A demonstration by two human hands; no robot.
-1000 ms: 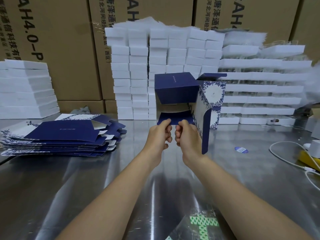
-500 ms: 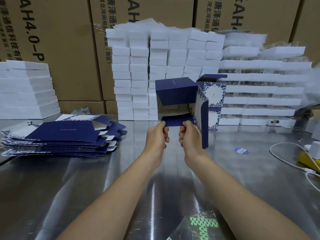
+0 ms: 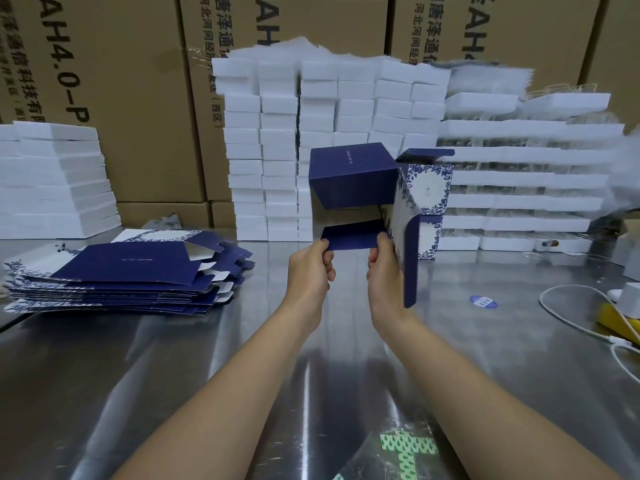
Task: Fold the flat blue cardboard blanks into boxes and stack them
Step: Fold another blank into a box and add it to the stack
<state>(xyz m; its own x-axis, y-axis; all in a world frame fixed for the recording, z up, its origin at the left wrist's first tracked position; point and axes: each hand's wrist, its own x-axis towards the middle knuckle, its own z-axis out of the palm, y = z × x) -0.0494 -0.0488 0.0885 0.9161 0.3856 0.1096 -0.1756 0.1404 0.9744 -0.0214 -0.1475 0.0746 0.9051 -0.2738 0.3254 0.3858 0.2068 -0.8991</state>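
A half-opened blue box blank (image 3: 353,178) is held up over the metal table (image 3: 173,358), its open end facing me. My left hand (image 3: 310,271) pinches the left corner of its lower blue flap (image 3: 351,235). My right hand (image 3: 382,275) pinches that flap's right end, beside the white floral side panel (image 3: 403,216). A long side flap (image 3: 411,261) hangs down past my right wrist. A pile of flat blue blanks (image 3: 121,275) lies on the table to the left. Behind the held blank stand folded floral boxes (image 3: 431,192), partly hidden.
White foam blocks (image 3: 332,133) are stacked along the back, with more at the far left (image 3: 52,178). Brown cartons (image 3: 138,81) form the back wall. A white cable (image 3: 571,317) and a yellow object (image 3: 616,320) lie at right, a blue sticker (image 3: 483,301) nearby.
My hands have moved apart along the lower flap, from its middle to its two ends. The box has opened wider and sits slightly lower.
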